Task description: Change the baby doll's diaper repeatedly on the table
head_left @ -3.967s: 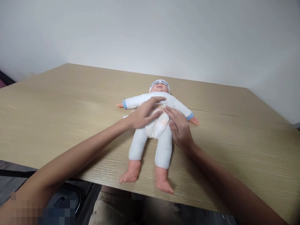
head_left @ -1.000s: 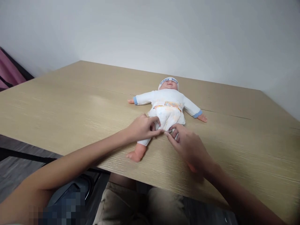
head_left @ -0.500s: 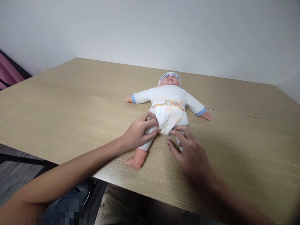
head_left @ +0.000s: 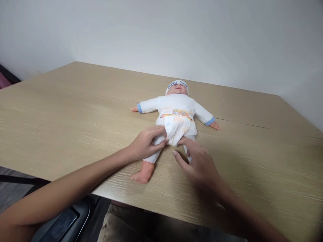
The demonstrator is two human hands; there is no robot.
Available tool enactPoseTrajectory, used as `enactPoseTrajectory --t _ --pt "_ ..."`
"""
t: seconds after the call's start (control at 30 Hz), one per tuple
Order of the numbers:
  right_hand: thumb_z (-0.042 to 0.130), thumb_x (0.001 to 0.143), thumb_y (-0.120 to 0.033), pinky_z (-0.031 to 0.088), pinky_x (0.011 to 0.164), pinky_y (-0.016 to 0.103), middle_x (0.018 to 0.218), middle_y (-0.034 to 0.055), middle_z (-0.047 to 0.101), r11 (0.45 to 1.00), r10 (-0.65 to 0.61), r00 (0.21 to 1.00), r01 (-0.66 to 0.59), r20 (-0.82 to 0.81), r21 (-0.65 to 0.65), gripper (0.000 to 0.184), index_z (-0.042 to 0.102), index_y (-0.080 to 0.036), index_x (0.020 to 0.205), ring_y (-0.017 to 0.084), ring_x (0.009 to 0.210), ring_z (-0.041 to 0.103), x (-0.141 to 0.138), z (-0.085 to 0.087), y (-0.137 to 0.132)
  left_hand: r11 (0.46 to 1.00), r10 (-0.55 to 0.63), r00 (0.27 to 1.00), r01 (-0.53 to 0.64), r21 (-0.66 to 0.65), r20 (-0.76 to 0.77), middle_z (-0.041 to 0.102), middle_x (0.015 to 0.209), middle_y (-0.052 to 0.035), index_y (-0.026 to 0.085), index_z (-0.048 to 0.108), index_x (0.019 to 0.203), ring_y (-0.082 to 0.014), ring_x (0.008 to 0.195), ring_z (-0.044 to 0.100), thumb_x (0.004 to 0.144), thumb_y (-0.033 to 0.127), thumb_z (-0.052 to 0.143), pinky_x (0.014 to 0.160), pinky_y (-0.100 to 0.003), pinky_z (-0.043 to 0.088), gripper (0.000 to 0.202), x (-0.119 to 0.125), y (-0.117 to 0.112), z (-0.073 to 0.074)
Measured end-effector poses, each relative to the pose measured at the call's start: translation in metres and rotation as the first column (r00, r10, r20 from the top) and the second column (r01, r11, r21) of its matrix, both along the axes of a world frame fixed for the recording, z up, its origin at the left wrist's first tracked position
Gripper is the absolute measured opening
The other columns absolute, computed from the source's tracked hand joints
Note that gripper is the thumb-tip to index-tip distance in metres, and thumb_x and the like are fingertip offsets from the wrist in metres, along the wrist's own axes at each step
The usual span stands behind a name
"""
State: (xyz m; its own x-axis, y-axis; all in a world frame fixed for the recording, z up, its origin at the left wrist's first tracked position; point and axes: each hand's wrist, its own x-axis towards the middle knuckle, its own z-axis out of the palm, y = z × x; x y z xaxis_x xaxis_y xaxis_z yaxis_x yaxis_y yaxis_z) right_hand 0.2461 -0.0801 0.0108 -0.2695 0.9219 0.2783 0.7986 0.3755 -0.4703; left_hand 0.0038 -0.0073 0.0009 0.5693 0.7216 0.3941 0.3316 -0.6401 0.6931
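Note:
On its back lies a baby doll point(head_left: 177, 101) in white clothes with blue cuffs and a lettered hat. A white diaper point(head_left: 178, 126) with an orange printed band is wrapped round its waist and crotch. My left hand point(head_left: 145, 143) is closed over the doll's leg at the image's left, thumb and fingers pinching the diaper's leg edge. At the opposite leg edge, my right hand point(head_left: 199, 159) touches the diaper with a fingertip, its thumb held apart above the table. Part of the doll's leg is hidden behind this hand.
The doll rests on a light wood-grain table point(head_left: 75, 111) with a thin seam across it. A pale wall point(head_left: 161, 37) rises behind. Below the near edge, a dark grey object point(head_left: 65, 222) stands at the left, beside beige trousers point(head_left: 121, 222).
The view has shifted slightly, so doll and table sit further left. My left fingers have drawn closer together at the diaper's edge. My right hand remains at the other leg edge, thumb apart.

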Motion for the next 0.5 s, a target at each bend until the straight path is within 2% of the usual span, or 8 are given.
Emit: enactPoseTrajectory --t 0.13,0.23,0.4,0.5 --pt "0.07 0.1 -0.042 0.046 0.069 0.035 0.083 0.0014 0.072 0.99 -0.121 0.99 0.116 -0.074 -0.075 0.021 0.069 -0.025 0.112 0.022 0.069 0.067 -0.0036 -0.0008 0.0018 0.998 0.027 0.999 -0.029 -0.059 -0.024 0.063 0.088 0.001 0.022 0.06 0.096 -0.0178 0.083 0.057 0.102 0.028 0.065 0.077 -0.032 0.043 0.01 0.0002 0.0016 -0.0006" --pt "0.07 0.099 -0.046 0.045 0.067 0.034 0.077 -0.002 0.072 0.974 -0.203 0.965 0.182 -0.166 -0.137 0.027 0.066 -0.026 0.117 0.021 0.063 0.065 -0.0052 -0.0008 0.0022 0.988 0.066 0.998 -0.064 -0.141 0.007 0.059 0.081 0.0037 0.022 0.062 0.098 -0.0154 0.073 0.049 0.098 0.032 0.071 0.07 -0.031 0.037 0.014 0.0008 0.0012 -0.0024" --pt "0.071 0.098 -0.047 0.049 0.066 0.034 0.105 0.0054 0.086 0.972 -0.217 0.931 0.179 -0.292 -0.15 0.031 0.063 -0.025 0.12 0.017 0.06 0.064 -0.0016 0.0033 0.0018 0.968 0.15 0.983 -0.125 -0.218 0.104 0.054 0.075 0.006 0.023 0.062 0.101 -0.0147 0.068 0.044 0.09 0.047 0.085 0.065 -0.03 0.033 0.035 0.0046 -0.0002 -0.0056" --pt "0.071 0.099 -0.046 0.05 0.067 0.034 0.106 0.007 0.087 0.973 -0.214 0.927 0.176 -0.309 -0.148 0.026 0.069 -0.025 0.114 0.018 0.061 0.067 0.0015 0.0078 0.0002 0.954 0.195 0.969 -0.151 -0.259 0.152 0.063 0.084 0.0034 0.023 0.06 0.103 -0.0153 0.072 0.049 0.087 0.047 0.09 0.069 -0.031 0.038 0.041 0.0068 -0.0004 -0.0077"
